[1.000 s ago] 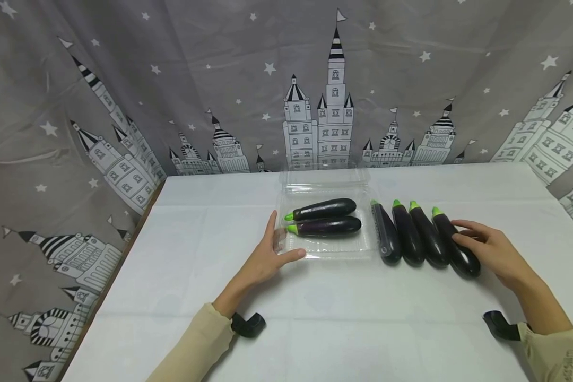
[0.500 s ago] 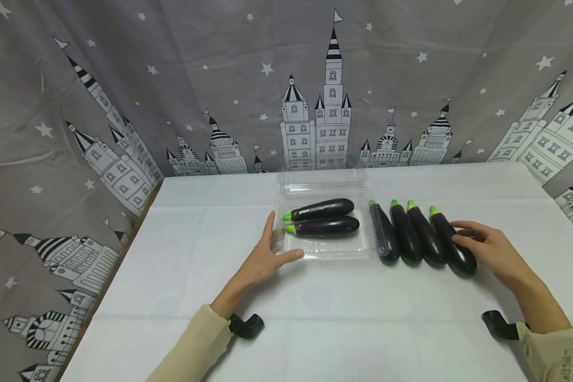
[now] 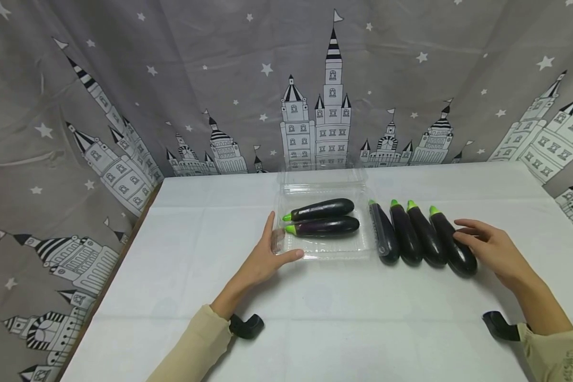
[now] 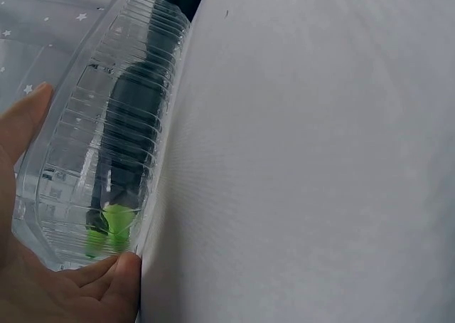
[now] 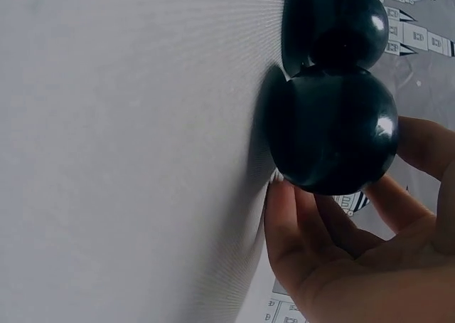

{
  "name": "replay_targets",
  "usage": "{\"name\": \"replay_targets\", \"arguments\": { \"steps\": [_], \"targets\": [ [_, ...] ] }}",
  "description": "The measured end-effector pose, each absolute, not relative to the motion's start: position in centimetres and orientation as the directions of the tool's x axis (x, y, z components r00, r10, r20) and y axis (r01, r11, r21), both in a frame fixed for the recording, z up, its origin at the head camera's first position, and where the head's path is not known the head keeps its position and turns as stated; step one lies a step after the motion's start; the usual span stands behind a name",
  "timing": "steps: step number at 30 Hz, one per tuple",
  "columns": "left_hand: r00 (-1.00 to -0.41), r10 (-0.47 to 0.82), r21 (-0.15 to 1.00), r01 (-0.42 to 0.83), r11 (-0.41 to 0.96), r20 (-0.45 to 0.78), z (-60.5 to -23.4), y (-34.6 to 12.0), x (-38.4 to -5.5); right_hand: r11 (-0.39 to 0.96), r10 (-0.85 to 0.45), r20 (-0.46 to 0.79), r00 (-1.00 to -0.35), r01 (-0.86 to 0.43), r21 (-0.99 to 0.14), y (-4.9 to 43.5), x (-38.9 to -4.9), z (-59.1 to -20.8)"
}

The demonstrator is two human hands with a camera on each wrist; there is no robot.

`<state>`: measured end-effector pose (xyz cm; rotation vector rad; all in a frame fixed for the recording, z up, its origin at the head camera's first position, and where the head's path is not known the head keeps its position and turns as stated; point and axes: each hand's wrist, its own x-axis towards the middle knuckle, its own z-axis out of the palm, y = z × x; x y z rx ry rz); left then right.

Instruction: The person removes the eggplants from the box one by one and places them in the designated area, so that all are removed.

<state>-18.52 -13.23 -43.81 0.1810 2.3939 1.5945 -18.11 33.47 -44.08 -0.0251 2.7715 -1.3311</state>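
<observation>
A clear plastic clamshell box stands in the middle of the head view, its lid folded back. Inside lie two dark eggplants with green stem ends pointing left. My left hand spreads round the box's front left corner, thumb along the front and fingers at the left side. To the right of the box, several eggplants lie side by side. My right hand rests loosely at the right side of the rightmost eggplant; in the right wrist view its fingertips are down beside that eggplant.
A white cloth covers the table. Behind it hangs a grey curtain with castles and stars. The leftmost loose eggplant lies right at the box's right wall. Black wrist mounts stick out at both cuffs.
My right hand has shifted slightly to the right along the rightmost eggplant. The left hand, the box and the eggplants keep their places; the head view moved a little at first.
</observation>
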Motion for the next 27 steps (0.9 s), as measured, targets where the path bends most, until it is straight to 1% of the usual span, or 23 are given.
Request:
{"name": "replay_targets", "arguments": {
  "steps": [6,9,12,18,22,27],
  "targets": [
    [-0.965,0.236,0.921,-0.011,0.389,-0.111,-44.8,-13.5,-18.7,0.624,-0.021,0.006,-1.0,-0.018,-0.781,33.4,-17.8,-43.8],
    [-0.966,0.241,0.926,0.002,0.376,-0.096,-44.9,-13.5,-18.7,0.621,0.037,0.054,-0.998,-0.019,-0.784,33.3,-17.6,-43.6],
    [-0.965,0.245,0.926,0.005,0.377,-0.094,-44.9,-13.5,-18.7,0.615,0.123,0.095,-0.988,0.001,-0.789,33.0,-17.2,-43.0],
    [-0.967,0.229,0.908,-0.005,0.42,-0.111,-44.9,-13.6,-18.6,0.595,0.236,0.161,-0.958,0.011,-0.803,32.3,-16.6,-41.9],
    [-0.967,0.232,0.908,-0.002,0.419,-0.109,-44.9,-13.5,-18.6,0.562,0.249,0.215,-0.944,-0.04,-0.826,31.7,-16.2,-41.4],
    [-0.966,0.236,0.915,-0.001,0.404,-0.106,-45.0,-13.5,-18.7,0.538,0.171,0.272,-0.947,-0.142,-0.831,29.9,-16.3,-40.5]
  ]
}}
